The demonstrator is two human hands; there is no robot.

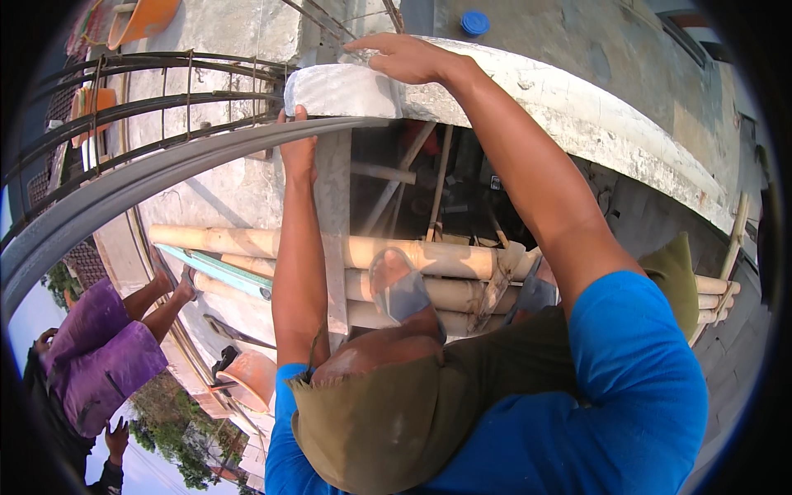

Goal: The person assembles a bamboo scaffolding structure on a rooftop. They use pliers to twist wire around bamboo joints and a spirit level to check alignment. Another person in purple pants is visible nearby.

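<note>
The right hand [404, 56] is lying flat, fingers spread, on top of a white block [342, 89] at the end of the concrete wall [577, 115]. The left hand [297, 148] is pressing from below, gripping the block's lower edge. The feet are standing on bamboo poles [247, 241]. Another person in purple shorts [103, 351] is standing lower left.
</note>
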